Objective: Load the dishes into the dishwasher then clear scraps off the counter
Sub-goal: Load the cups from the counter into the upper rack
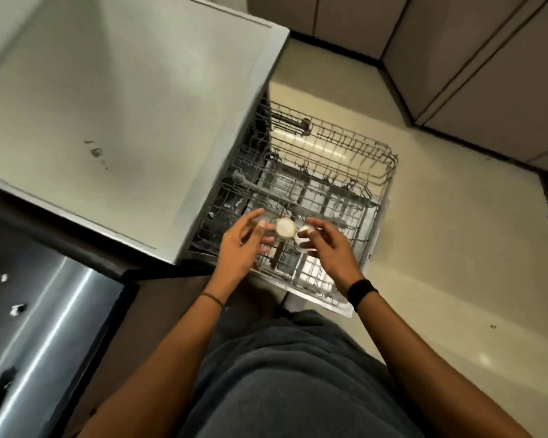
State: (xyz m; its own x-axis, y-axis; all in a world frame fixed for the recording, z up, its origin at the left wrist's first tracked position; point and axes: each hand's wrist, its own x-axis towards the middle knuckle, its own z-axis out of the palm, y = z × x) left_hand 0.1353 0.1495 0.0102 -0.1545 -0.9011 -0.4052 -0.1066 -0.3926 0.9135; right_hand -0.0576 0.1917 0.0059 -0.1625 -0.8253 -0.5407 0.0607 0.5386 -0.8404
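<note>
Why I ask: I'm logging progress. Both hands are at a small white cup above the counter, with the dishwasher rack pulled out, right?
Not above the counter. The head view shows the left hand and the right hand at the small white cup above the dishwasher rack, which is pulled out as you say.

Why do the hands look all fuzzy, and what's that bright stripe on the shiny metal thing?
Head view: the left hand and right hand are smeared by blur, and so is the small white cup between them, so who grips it is unclear. Head view, lower left: the stripe is glare reflecting off the steel surface.
</note>
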